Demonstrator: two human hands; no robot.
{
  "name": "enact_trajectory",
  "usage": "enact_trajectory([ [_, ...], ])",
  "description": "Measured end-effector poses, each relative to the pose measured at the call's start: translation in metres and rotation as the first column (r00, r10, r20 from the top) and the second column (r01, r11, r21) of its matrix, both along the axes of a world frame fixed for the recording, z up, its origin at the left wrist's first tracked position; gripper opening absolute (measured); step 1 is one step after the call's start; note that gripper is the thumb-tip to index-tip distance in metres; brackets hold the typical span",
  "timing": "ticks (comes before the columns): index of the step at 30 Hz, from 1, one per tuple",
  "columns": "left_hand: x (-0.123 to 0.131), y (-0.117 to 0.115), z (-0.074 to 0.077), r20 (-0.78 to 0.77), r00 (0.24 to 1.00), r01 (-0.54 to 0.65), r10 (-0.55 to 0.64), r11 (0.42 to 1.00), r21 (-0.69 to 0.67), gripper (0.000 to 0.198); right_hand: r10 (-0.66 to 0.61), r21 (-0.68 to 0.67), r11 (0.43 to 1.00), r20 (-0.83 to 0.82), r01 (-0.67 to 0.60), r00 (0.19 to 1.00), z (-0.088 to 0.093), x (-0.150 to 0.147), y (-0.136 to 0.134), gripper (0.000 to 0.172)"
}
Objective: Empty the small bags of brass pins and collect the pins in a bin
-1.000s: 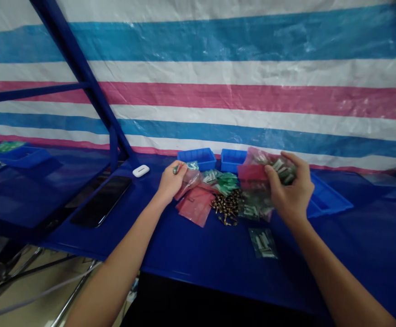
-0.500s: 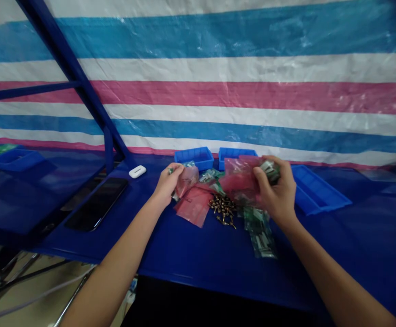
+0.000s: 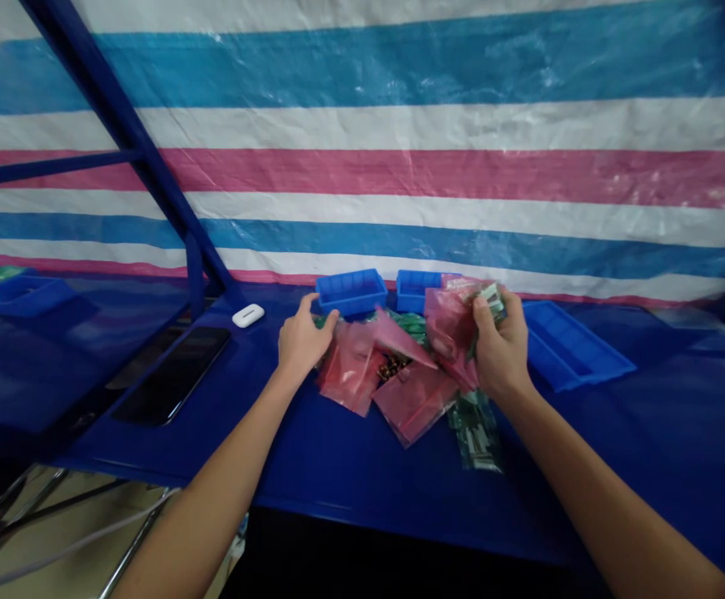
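Note:
My right hand (image 3: 500, 337) is closed round pink bags (image 3: 449, 324) and a small clear packet of metal parts (image 3: 492, 299), held above the table. My left hand (image 3: 305, 334) has its thumb and index finger apart at the left edge of the pile, with nothing visible gripped. Between the hands, flat pink bags (image 3: 415, 401) lie on the table and partly cover small brass-coloured pieces (image 3: 393, 366). Green-tinted clear bags of metal parts (image 3: 478, 433) lie below my right hand, and more (image 3: 409, 324) show behind the pink bags.
Two blue trays (image 3: 350, 293) stand behind the pile, and a longer blue tray (image 3: 578, 345) is at the right. A black phone (image 3: 173, 374) and a white case (image 3: 248, 315) lie at the left. A blue metal frame (image 3: 143, 158) rises before the striped sheet.
More pink bags now lie between my hands, covering most of the brass-coloured pieces. My left hand has let go of its bag and opened. My right hand still holds bags.

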State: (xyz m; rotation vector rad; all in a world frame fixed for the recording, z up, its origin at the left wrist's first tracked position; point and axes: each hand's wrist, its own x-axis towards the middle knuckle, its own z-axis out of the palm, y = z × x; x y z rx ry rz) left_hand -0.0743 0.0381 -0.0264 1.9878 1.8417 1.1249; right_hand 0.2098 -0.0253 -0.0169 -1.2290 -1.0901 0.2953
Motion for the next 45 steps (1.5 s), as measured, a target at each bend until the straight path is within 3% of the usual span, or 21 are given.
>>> enact_trajectory([
  [3,0.004,-0.004,0.002,-0.103,0.994,-0.018,0.030,0.993,0.114,0.049,-0.011,0.039,0.999,-0.030,0.013,0.999,0.004,0.000,0.001,0.042],
  [7,0.014,-0.015,0.013,-0.180,0.984,0.035,0.012,0.967,0.253,0.042,0.106,-0.025,0.994,-0.037,-0.107,0.994,0.002,-0.012,0.002,0.042],
  [11,0.026,-0.028,0.026,-0.286,0.918,0.350,-0.276,0.903,0.251,0.044,0.250,-0.207,0.954,0.160,-0.215,0.955,0.000,-0.022,-0.001,0.040],
  [14,0.036,-0.038,0.027,-0.381,0.771,0.603,-0.510,0.777,0.180,0.053,0.317,-0.277,0.931,0.293,-0.237,0.902,0.003,-0.022,-0.005,0.034],
  [17,0.045,-0.044,0.021,-0.397,0.648,0.727,-0.651,0.684,0.064,0.055,0.322,-0.284,0.935,0.421,-0.214,0.848,0.004,-0.019,-0.009,0.027],
  [21,0.049,-0.044,0.012,-0.292,0.667,0.709,-0.685,0.704,-0.032,0.045,0.268,-0.281,0.950,0.499,-0.139,0.824,0.003,-0.017,-0.009,0.025],
  [25,0.049,-0.041,0.010,-0.123,0.719,0.691,-0.684,0.722,0.027,0.028,0.174,-0.231,0.970,0.459,-0.073,0.871,0.008,-0.010,-0.007,0.024],
  [28,0.048,-0.039,0.014,-0.010,0.745,0.666,-0.667,0.742,0.071,0.017,0.025,-0.149,0.988,0.456,0.049,0.890,0.014,0.006,-0.005,0.025],
  [31,0.044,-0.034,0.016,0.093,0.752,0.647,-0.653,0.757,0.087,0.011,-0.113,-0.115,0.972,0.529,0.203,0.841,0.014,0.026,-0.003,0.026],
  [33,0.040,-0.030,0.017,0.167,0.753,0.633,-0.637,0.770,0.081,0.013,-0.109,-0.162,0.956,0.576,0.243,0.810,0.009,0.035,-0.001,0.028],
  [36,0.036,-0.025,0.014,0.255,0.772,0.585,-0.582,0.808,0.072,0.015,-0.039,-0.205,0.955,0.630,0.214,0.775,-0.001,0.037,0.001,0.033],
  [39,0.034,-0.022,0.012,0.276,0.790,0.548,-0.547,0.832,0.083,0.017,-0.031,-0.146,0.973,0.689,0.181,0.724,-0.007,0.030,0.002,0.037],
  [42,0.035,-0.022,0.009,0.153,0.842,0.505,-0.517,0.856,0.114,0.021,-0.037,-0.073,0.990,0.707,0.124,0.707,-0.005,0.023,-0.001,0.034],
  [45,0.037,-0.024,0.005,0.017,0.882,0.460,-0.470,0.869,0.181,0.029,0.040,-0.029,0.999,0.643,-0.028,0.765,0.009,0.008,-0.009,0.032],
])
